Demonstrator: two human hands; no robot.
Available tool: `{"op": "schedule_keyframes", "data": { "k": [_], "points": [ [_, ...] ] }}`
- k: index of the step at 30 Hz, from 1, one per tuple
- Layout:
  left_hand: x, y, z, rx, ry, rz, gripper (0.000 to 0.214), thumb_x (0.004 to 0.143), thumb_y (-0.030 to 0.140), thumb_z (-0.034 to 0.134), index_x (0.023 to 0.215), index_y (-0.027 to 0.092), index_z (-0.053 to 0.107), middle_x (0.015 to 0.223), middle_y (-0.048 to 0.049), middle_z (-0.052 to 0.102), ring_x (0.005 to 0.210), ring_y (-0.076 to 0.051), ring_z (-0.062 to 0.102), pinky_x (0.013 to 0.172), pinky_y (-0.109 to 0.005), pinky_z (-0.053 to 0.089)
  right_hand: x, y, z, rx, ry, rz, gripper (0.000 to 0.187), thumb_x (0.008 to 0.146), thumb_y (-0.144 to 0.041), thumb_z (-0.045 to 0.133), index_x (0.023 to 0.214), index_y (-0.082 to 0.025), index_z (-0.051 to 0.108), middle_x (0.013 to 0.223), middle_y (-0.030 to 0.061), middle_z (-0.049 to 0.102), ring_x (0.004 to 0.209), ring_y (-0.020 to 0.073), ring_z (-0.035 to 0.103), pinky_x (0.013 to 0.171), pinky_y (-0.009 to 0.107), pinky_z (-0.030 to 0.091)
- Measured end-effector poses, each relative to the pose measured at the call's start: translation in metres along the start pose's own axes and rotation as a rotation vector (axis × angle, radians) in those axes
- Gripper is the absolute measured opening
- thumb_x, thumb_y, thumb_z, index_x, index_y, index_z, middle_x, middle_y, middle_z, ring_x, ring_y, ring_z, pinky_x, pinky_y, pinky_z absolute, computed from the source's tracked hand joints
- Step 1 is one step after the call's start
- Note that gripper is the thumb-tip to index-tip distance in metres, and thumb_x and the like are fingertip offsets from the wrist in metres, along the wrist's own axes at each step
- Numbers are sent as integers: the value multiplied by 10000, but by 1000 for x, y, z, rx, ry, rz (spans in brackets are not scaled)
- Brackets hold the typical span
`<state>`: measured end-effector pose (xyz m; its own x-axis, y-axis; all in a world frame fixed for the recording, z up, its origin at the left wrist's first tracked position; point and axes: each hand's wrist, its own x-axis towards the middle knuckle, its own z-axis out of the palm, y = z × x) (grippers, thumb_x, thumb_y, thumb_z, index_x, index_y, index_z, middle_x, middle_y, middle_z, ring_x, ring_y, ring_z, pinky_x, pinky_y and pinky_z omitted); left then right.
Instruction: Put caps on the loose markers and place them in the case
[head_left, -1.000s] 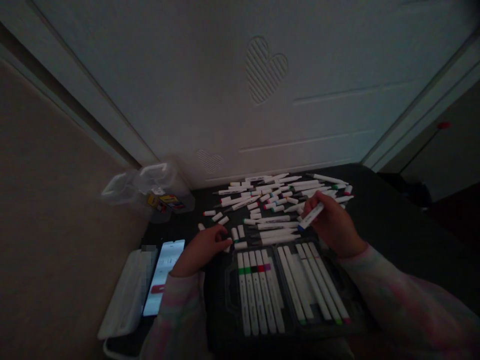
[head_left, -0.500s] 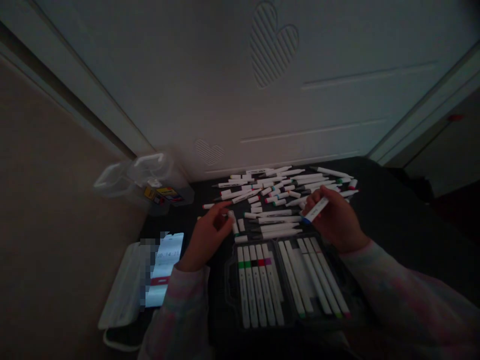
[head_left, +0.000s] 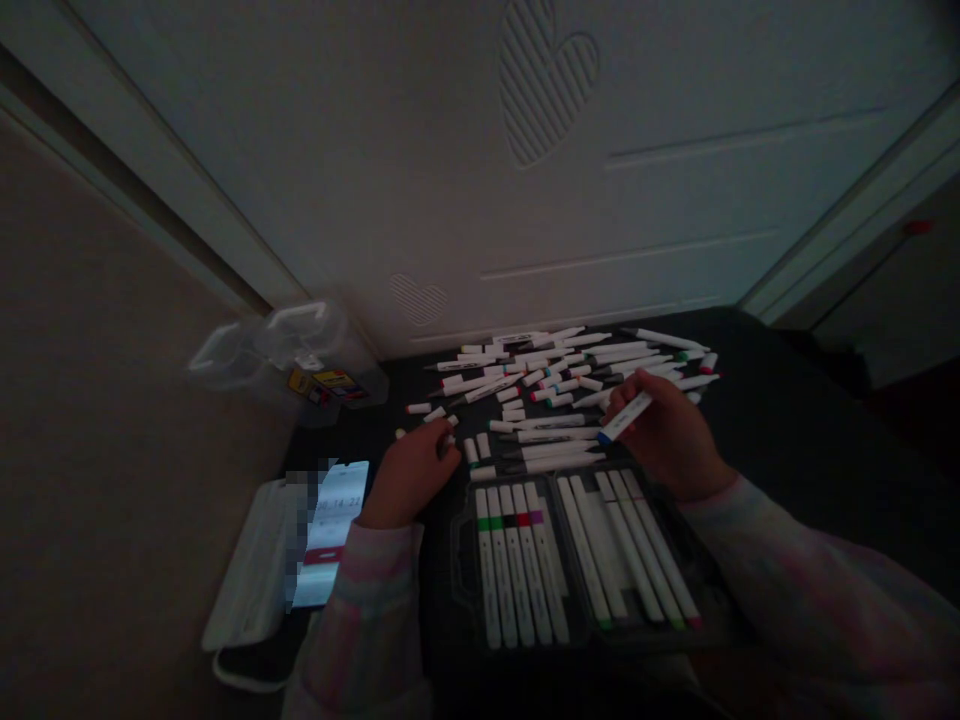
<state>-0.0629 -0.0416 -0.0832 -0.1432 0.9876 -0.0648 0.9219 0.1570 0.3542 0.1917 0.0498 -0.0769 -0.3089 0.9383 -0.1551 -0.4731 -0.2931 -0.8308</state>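
Note:
In my right hand (head_left: 667, 435) is a white marker (head_left: 630, 414) with a blue end, pointing down and left over the upper edge of the marker case. My left hand (head_left: 420, 468) is left of the case with its fingers curled. A small pale bit shows at those fingertips, too dim to name. Just right of them, white marker caps (head_left: 482, 447) stand and lie on the table. The open dark case (head_left: 465, 590) has two sides, each with several white markers (head_left: 510, 580) lying in it. Coloured bands show on the left-hand ones.
Uncapped markers and loose caps (head_left: 555, 385) lie scattered behind the case on the dark table (head_left: 795, 430). At the left are a clear plastic box (head_left: 330, 350), a lit phone (head_left: 334, 530) and a white pouch-like thing (head_left: 247, 570). A white panel with hearts (head_left: 551, 80) rises behind.
My left hand has left the cap it was touching, shifted slightly left, and its fingers have curled. My right hand keeps the blue-ended marker in nearly the same place.

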Motion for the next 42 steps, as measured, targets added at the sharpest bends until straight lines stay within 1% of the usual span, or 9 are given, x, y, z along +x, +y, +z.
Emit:
{"op": "schedule_keyframes", "data": {
  "k": [3, 6, 9, 13, 17, 30, 37, 39, 42],
  "points": [
    [1, 0, 3, -55, -13, -3, 222, 754, 294, 490, 939, 233, 596, 740, -21, 633, 666, -192, 568, 591, -265, 345, -1, 0, 1, 15, 7, 13, 246, 757, -329, 529, 562, -187, 479, 500, -36, 416, 412, 77, 373, 406, 210, 354],
    [3, -3, 3, -178, 194, 22, 209, 725, 290, 553, 912, 229, 623, 799, -44, 636, 760, -219, 561, 692, -292, 373, -2, -1, 1, 26, 8, 19, 247, 765, -320, 519, 560, -184, 489, 487, -33, 433, 414, 75, 380, 411, 199, 353],
    [6, -7, 3, -133, 392, 69, 187, 727, 273, 565, 891, 216, 637, 918, -80, 629, 919, -258, 516, 846, -347, 346, -2, 0, 1, 31, 7, 19, 247, 763, -318, 522, 558, -184, 495, 483, -33, 439, 413, 73, 381, 409, 195, 350],
    [9, -11, 6, 106, 311, 61, 191, 773, 298, 517, 885, 213, 645, 964, -95, 624, 939, -278, 493, 826, -391, 351, -2, 0, 1, 3, 3, -3, 240, 754, -326, 531, 559, -192, 494, 491, -32, 442, 421, 83, 381, 416, 207, 361],
    [9, -12, 11, 198, 241, 49, 225, 787, 338, 503, 891, 209, 655, 1009, -115, 614, 961, -299, 478, 793, -397, 359, -2, 1, 1, 11, 9, -7, 233, 759, -323, 524, 565, -196, 498, 501, -30, 447, 439, 91, 391, 426, 211, 370],
    [11, -13, 10, 155, 202, 83, 221, 771, 308, 525, 888, 167, 648, 965, -132, 620, 946, -296, 501, 815, -404, 377, 0, 2, 0, 44, 49, 7, 236, 769, -309, 525, 564, -192, 518, 500, -26, 476, 474, 95, 438, 449, 206, 410],
    [13, -16, 11, -83, 271, 91, 166, 721, 255, 577, 849, 178, 652, 982, -98, 609, 969, -263, 504, 864, -403, 379, 0, 2, -1, 61, 64, 9, 220, 725, -310, 575, 552, -181, 531, 505, -27, 478, 498, 90, 448, 472, 191, 431],
    [13, -13, 9, -268, 296, 62, 171, 710, 272, 590, 851, 193, 645, 964, -66, 613, 939, -229, 521, 855, -378, 392, 0, 2, 0, 69, 69, 12, 217, 721, -311, 583, 556, -179, 534, 514, -28, 481, 502, 89, 451, 469, 188, 432],
    [9, -5, 3, -689, 234, -25, 233, 679, 324, 621, 873, 195, 626, 823, -20, 623, 769, -172, 561, 742, -319, 438, -1, 2, 0, 94, 77, 20, 212, 719, -301, 586, 553, -177, 538, 514, -32, 481, 494, 84, 451, 459, 186, 432]
  ]
}}
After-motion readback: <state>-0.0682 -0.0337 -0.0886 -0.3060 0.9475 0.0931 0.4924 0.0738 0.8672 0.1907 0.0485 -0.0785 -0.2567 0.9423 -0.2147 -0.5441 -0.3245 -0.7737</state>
